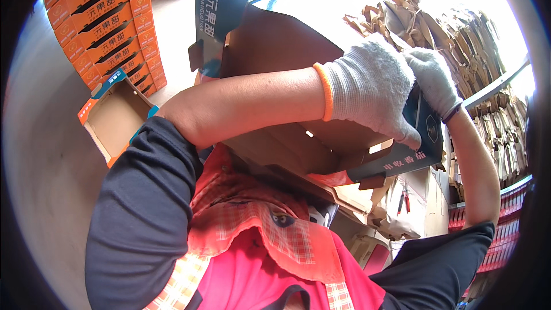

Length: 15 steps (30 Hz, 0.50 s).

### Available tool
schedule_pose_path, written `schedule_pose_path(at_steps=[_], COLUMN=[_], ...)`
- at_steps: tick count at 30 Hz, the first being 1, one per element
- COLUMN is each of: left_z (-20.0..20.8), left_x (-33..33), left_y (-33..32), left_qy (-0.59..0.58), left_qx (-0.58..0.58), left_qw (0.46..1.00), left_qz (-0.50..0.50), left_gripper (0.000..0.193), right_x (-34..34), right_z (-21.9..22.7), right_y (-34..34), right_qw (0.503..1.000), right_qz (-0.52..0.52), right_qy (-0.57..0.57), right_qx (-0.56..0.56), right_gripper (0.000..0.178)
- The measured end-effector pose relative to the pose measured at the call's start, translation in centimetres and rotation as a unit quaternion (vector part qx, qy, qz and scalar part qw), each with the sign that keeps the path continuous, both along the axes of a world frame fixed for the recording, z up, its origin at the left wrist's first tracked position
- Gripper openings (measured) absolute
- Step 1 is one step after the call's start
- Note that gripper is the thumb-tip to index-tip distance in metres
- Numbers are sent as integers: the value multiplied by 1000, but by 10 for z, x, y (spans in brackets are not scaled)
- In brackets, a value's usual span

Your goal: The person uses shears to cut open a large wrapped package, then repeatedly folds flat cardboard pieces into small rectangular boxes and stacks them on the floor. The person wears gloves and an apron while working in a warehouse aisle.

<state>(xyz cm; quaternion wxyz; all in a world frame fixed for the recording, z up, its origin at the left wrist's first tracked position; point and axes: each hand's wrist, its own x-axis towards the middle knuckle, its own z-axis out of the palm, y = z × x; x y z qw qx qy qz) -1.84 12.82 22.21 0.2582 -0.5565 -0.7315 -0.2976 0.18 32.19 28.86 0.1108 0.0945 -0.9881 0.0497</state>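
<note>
A dark teal cardboard box (281, 46), plain brown inside, is tilted in front of my chest with its open side facing me. Both hands wear grey knit gloves and are at its right end panel. My left hand (373, 89), with an orange cuff, reaches across the box and is closed over that panel, thumb pointing down along it. Right beside it, my right hand (434, 80) is closed on the panel's outer far corner; its fingertips are partly hidden. Small slots show light through the box's lower wall.
Orange cartons (103, 28) are stacked at the far left. An open orange and teal carton tray (117, 112) sits below them. Bundles of brown paper bags (470, 51) fill the right, near a metal rail (496, 86). Red-handled pliers (404, 202) hang below the box.
</note>
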Motion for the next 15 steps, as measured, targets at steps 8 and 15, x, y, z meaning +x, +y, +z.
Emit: schedule_pose_path(at_steps=[8,15], left_z=[-10,-5], left_x=[18,-31], left_y=[-10,-25], left_qy=[26,-56], left_qx=[69,372], left_qw=[997,907], left_qz=[-1,-186], left_gripper=[79,49], right_x=[0,33], right_z=[-18,-1], right_y=[-15,-59], right_qw=[996,996], right_qz=[61,85], right_qy=[58,-4], right_qx=[-17,8], right_gripper=[27,60])
